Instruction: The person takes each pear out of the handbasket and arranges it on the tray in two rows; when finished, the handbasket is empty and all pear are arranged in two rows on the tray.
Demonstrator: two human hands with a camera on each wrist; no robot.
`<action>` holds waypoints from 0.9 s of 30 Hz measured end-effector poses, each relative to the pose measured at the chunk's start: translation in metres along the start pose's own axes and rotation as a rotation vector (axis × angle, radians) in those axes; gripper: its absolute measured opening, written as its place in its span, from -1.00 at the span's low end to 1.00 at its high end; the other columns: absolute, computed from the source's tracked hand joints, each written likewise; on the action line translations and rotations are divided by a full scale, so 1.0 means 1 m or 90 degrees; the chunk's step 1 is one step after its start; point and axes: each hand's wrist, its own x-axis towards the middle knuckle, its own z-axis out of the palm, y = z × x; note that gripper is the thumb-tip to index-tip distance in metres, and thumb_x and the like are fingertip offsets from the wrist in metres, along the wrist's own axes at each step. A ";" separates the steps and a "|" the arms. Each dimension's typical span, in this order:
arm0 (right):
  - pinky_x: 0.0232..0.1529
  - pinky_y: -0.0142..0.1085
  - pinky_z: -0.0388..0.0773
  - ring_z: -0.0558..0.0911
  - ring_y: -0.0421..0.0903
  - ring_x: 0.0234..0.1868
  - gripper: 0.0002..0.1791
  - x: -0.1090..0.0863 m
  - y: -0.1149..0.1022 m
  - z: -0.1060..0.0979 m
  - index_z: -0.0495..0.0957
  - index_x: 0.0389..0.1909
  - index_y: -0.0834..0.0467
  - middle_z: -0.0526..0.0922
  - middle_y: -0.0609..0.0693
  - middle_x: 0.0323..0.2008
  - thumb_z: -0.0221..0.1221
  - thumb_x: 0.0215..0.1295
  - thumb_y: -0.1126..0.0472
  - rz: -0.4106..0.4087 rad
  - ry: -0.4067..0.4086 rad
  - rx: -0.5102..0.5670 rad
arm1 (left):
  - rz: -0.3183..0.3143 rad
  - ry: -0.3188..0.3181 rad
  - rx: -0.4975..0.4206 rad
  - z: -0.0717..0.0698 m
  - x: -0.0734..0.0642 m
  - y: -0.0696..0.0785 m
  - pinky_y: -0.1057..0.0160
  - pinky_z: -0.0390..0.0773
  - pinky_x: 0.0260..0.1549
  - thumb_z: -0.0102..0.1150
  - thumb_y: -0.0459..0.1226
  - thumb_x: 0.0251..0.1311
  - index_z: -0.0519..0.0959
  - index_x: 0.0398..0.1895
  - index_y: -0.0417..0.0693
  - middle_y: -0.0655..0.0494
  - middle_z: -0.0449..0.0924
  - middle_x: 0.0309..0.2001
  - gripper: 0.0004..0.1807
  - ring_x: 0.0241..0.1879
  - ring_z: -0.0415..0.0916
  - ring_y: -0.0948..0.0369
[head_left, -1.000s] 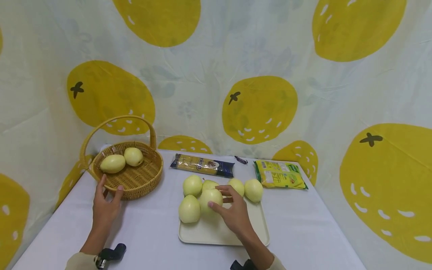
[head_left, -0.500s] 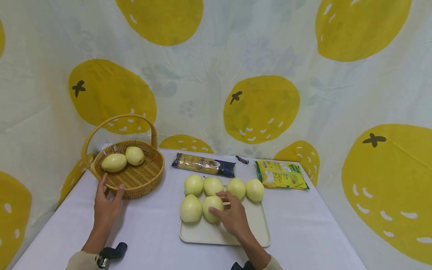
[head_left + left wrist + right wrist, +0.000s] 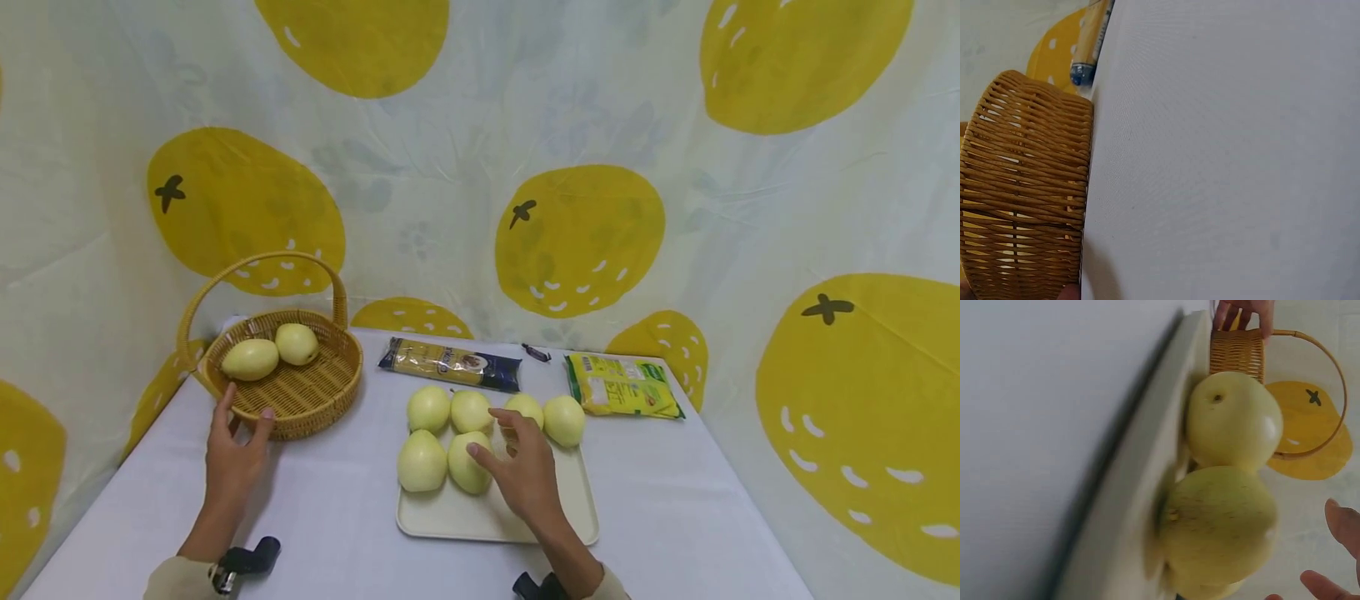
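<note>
My left hand rests its fingertips against the near side of a round wicker basket with a tall handle; two pale yellow-green pears lie inside. In the left wrist view, fingertips touch the woven wall at the bottom edge. Over a cream tray my right hand stands with thumb and fingers spread, holding nothing. Just left of it sits a front-row pear, apart from the fingers. Several other pears stand on the tray. The right wrist view shows two pears close up.
Behind the tray lie a long pasta packet, a small dark wrapped sweet and a yellow-green packet. A patterned curtain rises behind the white-covered table.
My right hand lowered a pear into the tray's front row, let it go and drew slightly right with fingers spread. The left hand stays at the basket.
</note>
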 end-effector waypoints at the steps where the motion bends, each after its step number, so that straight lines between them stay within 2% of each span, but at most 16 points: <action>1: 0.28 0.06 0.69 0.64 0.16 0.28 -0.36 0.001 -0.004 0.000 0.62 0.30 -0.11 0.63 0.09 0.18 0.58 0.19 0.04 -0.013 0.005 0.007 | 0.000 -0.001 -0.001 0.000 0.000 0.000 -0.41 0.20 0.53 -0.02 0.15 0.59 -0.30 0.76 0.46 0.07 -0.39 0.77 -0.10 0.73 -0.22 -0.21; 6: 0.37 0.18 0.60 0.57 0.08 0.35 -0.34 0.002 -0.031 0.007 0.63 0.31 -0.08 0.62 0.03 0.23 0.59 0.16 0.08 -0.061 0.008 0.056 | 0.000 -0.005 -0.006 -0.001 0.001 -0.001 -0.40 0.24 0.51 -0.01 0.15 0.59 -0.30 0.76 0.47 0.08 -0.39 0.77 -0.10 0.73 -0.22 -0.19; 12: 0.40 0.05 0.60 0.55 -0.05 0.37 -0.37 0.003 -0.061 0.027 0.65 0.28 -0.15 0.60 -0.07 0.23 0.58 0.16 0.07 -0.084 -0.021 0.087 | 0.004 0.000 -0.008 -0.001 0.000 0.000 -0.41 0.25 0.50 -0.02 0.13 0.59 -0.28 0.77 0.45 0.08 -0.38 0.77 -0.11 0.73 -0.20 -0.20; 20: 0.37 0.02 0.63 0.54 -0.07 0.36 -0.40 0.018 -0.085 0.069 0.63 0.30 -0.16 0.59 -0.10 0.28 0.54 0.23 0.01 -0.136 -0.080 0.089 | 0.006 -0.004 -0.010 -0.002 0.001 0.000 -0.41 0.26 0.50 -0.02 0.13 0.60 -0.29 0.76 0.46 0.07 -0.39 0.77 -0.11 0.73 -0.22 -0.19; 27: 0.28 -0.20 0.70 0.61 -0.14 0.29 -0.40 0.039 -0.109 0.111 0.60 0.32 -0.15 0.63 -0.13 0.28 0.53 0.27 0.04 -0.153 -0.134 0.108 | 0.010 0.005 -0.011 0.000 0.000 -0.001 -0.42 0.22 0.52 -0.01 0.13 0.59 -0.27 0.76 0.47 0.06 -0.37 0.78 -0.11 0.73 -0.20 -0.22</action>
